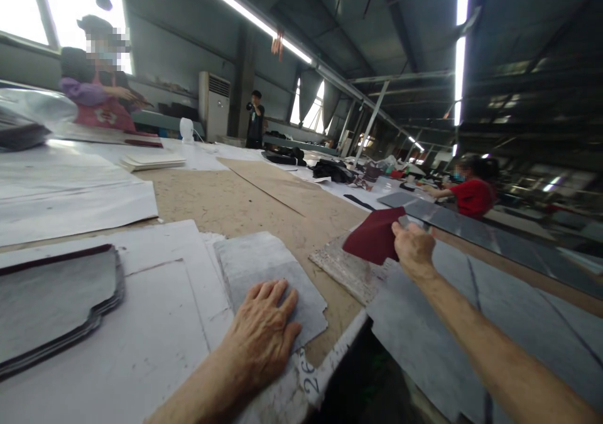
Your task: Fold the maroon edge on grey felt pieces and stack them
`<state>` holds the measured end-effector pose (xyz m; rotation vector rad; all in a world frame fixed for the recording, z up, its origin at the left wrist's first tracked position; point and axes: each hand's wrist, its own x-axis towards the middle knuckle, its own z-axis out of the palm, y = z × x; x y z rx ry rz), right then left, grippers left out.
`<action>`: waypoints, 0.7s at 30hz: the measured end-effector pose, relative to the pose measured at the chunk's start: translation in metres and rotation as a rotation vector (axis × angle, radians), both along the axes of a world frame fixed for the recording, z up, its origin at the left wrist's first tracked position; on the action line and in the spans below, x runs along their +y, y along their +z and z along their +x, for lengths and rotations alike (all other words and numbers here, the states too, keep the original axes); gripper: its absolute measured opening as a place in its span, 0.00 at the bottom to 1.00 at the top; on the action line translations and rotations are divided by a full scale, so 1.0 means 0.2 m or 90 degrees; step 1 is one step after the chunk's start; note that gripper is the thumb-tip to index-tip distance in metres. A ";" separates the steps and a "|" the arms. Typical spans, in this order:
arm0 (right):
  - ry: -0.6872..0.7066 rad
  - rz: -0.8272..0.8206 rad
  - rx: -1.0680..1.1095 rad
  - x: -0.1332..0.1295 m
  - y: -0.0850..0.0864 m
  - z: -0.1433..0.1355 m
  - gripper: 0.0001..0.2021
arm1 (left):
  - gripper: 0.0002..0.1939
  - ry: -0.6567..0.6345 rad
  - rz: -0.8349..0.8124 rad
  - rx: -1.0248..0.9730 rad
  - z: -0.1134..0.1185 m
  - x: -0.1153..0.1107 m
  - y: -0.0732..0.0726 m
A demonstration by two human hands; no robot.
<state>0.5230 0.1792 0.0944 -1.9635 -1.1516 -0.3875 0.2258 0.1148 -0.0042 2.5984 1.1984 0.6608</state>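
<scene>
My left hand lies flat, fingers spread, on a grey cut piece of sheet material with a notched corner. My right hand is closed on the edge of a dark maroon cut piece, lifted over a worn, speckled board. Something small and pale grey shows by the right fingers; I cannot make out what it is. At far left lies a stack of grey cut pieces with dark edges, one showing a maroon strip.
Large white sheets and brown board cover the table. A dark gap separates it from a grey sheet at right. Persons stand at left, at the back and at right. Black material lies farther back.
</scene>
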 end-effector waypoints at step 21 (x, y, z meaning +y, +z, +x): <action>1.033 0.286 -0.471 -0.80 -0.42 -1.50 0.12 | 0.35 0.249 -0.716 -0.521 -1.12 -0.40 0.22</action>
